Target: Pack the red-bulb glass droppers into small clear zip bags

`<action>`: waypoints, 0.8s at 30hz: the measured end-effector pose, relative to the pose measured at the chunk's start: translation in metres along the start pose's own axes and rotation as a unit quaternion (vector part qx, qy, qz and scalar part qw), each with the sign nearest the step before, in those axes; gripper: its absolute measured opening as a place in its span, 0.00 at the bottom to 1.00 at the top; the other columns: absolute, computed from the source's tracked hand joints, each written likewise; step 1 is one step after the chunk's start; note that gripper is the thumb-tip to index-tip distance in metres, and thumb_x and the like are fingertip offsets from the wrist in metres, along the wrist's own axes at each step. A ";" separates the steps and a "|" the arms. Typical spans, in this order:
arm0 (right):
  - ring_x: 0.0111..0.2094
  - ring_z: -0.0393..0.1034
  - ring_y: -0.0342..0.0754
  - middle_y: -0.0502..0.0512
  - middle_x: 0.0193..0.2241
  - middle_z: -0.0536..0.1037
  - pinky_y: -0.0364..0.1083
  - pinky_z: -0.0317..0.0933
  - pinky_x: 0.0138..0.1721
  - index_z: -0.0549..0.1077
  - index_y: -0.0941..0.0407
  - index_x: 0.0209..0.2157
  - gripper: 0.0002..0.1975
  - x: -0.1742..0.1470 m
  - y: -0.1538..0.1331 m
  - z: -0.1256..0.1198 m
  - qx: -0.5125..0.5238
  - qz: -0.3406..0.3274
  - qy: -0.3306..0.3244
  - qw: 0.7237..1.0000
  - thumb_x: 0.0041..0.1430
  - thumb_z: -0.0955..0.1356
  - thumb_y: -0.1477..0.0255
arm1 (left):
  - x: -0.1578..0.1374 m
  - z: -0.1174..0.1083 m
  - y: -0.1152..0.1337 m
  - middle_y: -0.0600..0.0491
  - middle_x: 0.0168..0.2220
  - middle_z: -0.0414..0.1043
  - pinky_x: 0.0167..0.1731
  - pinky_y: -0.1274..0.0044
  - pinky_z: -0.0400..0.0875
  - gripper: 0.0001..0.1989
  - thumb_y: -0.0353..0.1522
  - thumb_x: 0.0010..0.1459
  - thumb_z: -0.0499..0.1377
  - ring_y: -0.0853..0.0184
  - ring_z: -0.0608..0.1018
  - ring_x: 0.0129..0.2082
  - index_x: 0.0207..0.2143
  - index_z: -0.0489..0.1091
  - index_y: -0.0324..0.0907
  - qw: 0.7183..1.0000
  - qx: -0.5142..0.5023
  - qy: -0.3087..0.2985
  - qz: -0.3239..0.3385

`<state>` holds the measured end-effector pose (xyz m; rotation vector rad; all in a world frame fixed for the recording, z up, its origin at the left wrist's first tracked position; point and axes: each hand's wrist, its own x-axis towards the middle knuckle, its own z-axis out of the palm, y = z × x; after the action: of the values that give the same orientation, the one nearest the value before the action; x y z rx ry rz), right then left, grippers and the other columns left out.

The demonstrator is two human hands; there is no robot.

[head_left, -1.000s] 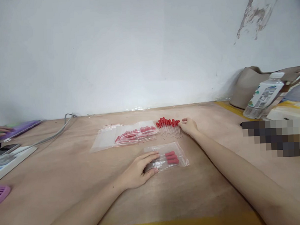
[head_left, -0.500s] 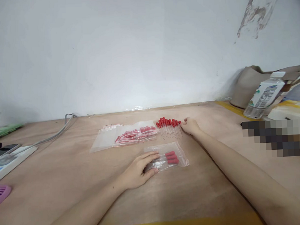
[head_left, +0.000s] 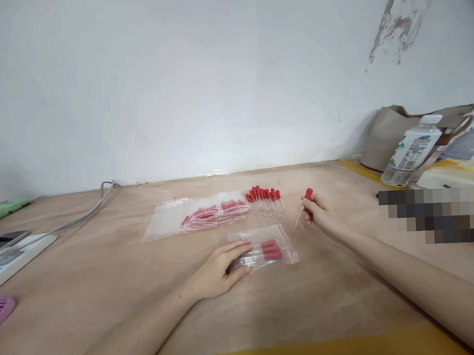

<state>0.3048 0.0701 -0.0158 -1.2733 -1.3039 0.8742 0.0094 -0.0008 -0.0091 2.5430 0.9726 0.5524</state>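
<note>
My left hand [head_left: 221,267] lies with fingers spread on the left end of a clear zip bag [head_left: 289,246], pressing it to the table. Inside that bag are 3 droppers [head_left: 271,249] with red rubber bulbs pointing right; their tubes run partly under my fingers. My right hand [head_left: 319,213] is raised to the right of the bag, pinching a single dropper [head_left: 308,193] near its red bulb. Its clear glass tube slants down and left. Left of this hand, a row of loose droppers [head_left: 263,194] lies with the bulbs toward the wall.
Filled zip bags [head_left: 207,215] overlap left of the loose droppers. A power strip [head_left: 24,255] with a grey cable [head_left: 81,215] and a phone [head_left: 10,238] lie at left. A plastic bottle [head_left: 412,149] and a beige bag [head_left: 384,134] stand at the right.
My right hand has drawn one dropper away from the loose row, moving right and toward me. My left hand has stayed on the zip bag.
</note>
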 end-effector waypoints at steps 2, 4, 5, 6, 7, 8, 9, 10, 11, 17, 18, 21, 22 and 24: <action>0.18 0.62 0.43 0.45 0.19 0.64 0.44 0.58 0.19 0.57 0.52 0.29 0.08 -0.015 0.004 0.002 0.076 0.019 0.032 0.996 0.51 0.62 0.64 | 0.000 0.000 0.000 0.51 0.56 0.59 0.54 0.67 0.59 0.22 0.35 0.59 0.53 0.62 0.63 0.55 0.56 0.57 0.47 1.000 0.001 0.000 0.002; 0.20 0.65 0.44 0.46 0.21 0.66 0.45 0.61 0.21 0.54 0.51 0.31 0.11 -0.025 0.006 0.004 0.106 0.026 0.055 0.993 0.50 0.64 0.65 | 0.000 0.000 0.000 0.51 0.57 0.58 0.54 0.67 0.59 0.22 0.34 0.59 0.53 0.62 0.63 0.56 0.56 0.57 0.47 1.000 0.002 -0.003 0.003; 0.21 0.66 0.44 0.45 0.22 0.66 0.45 0.62 0.22 0.53 0.51 0.33 0.13 -0.028 0.006 0.006 0.111 0.024 0.058 0.992 0.49 0.64 0.65 | 0.000 0.000 0.000 0.51 0.57 0.58 0.54 0.67 0.59 0.22 0.34 0.59 0.53 0.62 0.62 0.56 0.56 0.57 0.47 1.000 0.004 -0.003 0.004; 0.21 0.66 0.44 0.45 0.22 0.66 0.46 0.63 0.22 0.52 0.51 0.34 0.15 -0.030 0.006 0.008 0.112 0.019 0.057 0.992 0.48 0.64 0.65 | -0.001 0.000 -0.001 0.51 0.57 0.57 0.54 0.67 0.59 0.22 0.34 0.59 0.52 0.62 0.62 0.56 0.56 0.57 0.47 1.000 0.006 -0.003 0.004; 0.21 0.67 0.44 0.44 0.22 0.66 0.46 0.64 0.23 0.51 0.51 0.36 0.18 -0.031 0.005 0.011 0.112 0.014 0.053 0.992 0.48 0.65 0.64 | 0.000 0.000 -0.001 0.51 0.57 0.57 0.54 0.66 0.59 0.22 0.34 0.59 0.52 0.62 0.62 0.56 0.56 0.57 0.47 1.000 0.008 -0.003 0.005; 0.22 0.68 0.45 0.44 0.22 0.66 0.46 0.65 0.24 0.50 0.50 0.38 0.20 -0.031 0.004 0.013 0.113 0.008 0.046 0.993 0.48 0.65 0.63 | 0.000 -0.001 -0.001 0.51 0.58 0.56 0.54 0.66 0.58 0.22 0.34 0.59 0.52 0.61 0.61 0.56 0.56 0.57 0.47 1.000 0.010 -0.004 0.006; 0.22 0.69 0.45 0.44 0.23 0.66 0.47 0.66 0.24 0.49 0.51 0.40 0.23 -0.031 0.004 0.016 0.116 0.006 0.039 0.992 0.47 0.65 0.61 | 0.000 -0.001 -0.001 0.50 0.58 0.56 0.54 0.66 0.58 0.22 0.35 0.59 0.52 0.61 0.61 0.56 0.56 0.57 0.47 1.000 0.012 -0.004 0.008; 0.23 0.70 0.45 0.44 0.23 0.67 0.47 0.66 0.25 0.49 0.51 0.41 0.25 -0.030 0.003 0.020 0.123 0.008 0.034 0.992 0.46 0.66 0.60 | 0.000 -0.001 0.000 0.50 0.58 0.56 0.54 0.66 0.58 0.22 0.35 0.59 0.52 0.61 0.61 0.56 0.56 0.57 0.47 1.000 0.014 -0.005 0.009; 0.23 0.70 0.46 0.44 0.23 0.67 0.47 0.66 0.26 0.49 0.51 0.42 0.27 -0.030 0.003 0.023 0.133 0.013 0.029 0.991 0.45 0.66 0.59 | 0.000 -0.001 0.000 0.50 0.58 0.56 0.54 0.66 0.58 0.21 0.35 0.59 0.52 0.61 0.61 0.56 0.56 0.58 0.47 1.000 0.015 -0.007 0.008; 0.24 0.71 0.45 0.45 0.22 0.71 0.47 0.67 0.31 0.54 0.52 0.40 0.26 -0.036 0.004 0.033 0.186 0.022 -0.022 0.982 0.43 0.69 0.60 | 0.001 0.000 0.001 0.50 0.57 0.57 0.54 0.67 0.58 0.21 0.35 0.59 0.53 0.62 0.62 0.56 0.55 0.59 0.46 1.000 0.013 -0.001 -0.002; 0.24 0.71 0.45 0.45 0.22 0.71 0.47 0.67 0.30 0.54 0.52 0.40 0.26 -0.038 0.003 0.032 0.183 0.021 -0.029 0.983 0.43 0.69 0.60 | 0.001 0.000 0.002 0.50 0.57 0.58 0.54 0.67 0.58 0.21 0.35 0.59 0.53 0.62 0.62 0.56 0.55 0.59 0.46 1.000 0.012 0.001 0.000; 0.23 0.71 0.45 0.44 0.21 0.71 0.47 0.67 0.28 0.55 0.52 0.40 0.26 -0.043 0.001 0.029 0.172 0.025 -0.031 0.984 0.43 0.70 0.61 | 0.001 0.000 0.002 0.51 0.57 0.58 0.54 0.67 0.58 0.21 0.35 0.59 0.53 0.62 0.62 0.56 0.55 0.59 0.47 1.000 0.005 0.002 -0.001; 0.23 0.71 0.45 0.45 0.21 0.71 0.47 0.67 0.28 0.56 0.52 0.40 0.26 -0.044 0.001 0.027 0.176 0.029 -0.030 0.983 0.43 0.70 0.61 | 0.001 0.000 0.002 0.51 0.57 0.58 0.54 0.67 0.58 0.21 0.35 0.59 0.53 0.62 0.62 0.56 0.55 0.59 0.47 1.000 0.003 0.002 -0.003; 0.25 0.71 0.45 0.45 0.22 0.72 0.47 0.67 0.30 0.56 0.52 0.39 0.24 -0.045 0.002 0.023 0.200 0.043 -0.034 0.978 0.44 0.70 0.62 | 0.001 0.000 0.001 0.51 0.56 0.58 0.54 0.67 0.58 0.22 0.35 0.58 0.53 0.62 0.62 0.56 0.55 0.58 0.46 1.000 0.002 0.003 -0.006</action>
<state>0.2765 0.0310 -0.0301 -0.9931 -1.0622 1.1833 0.0106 -0.0011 -0.0078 2.5376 0.9920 0.5562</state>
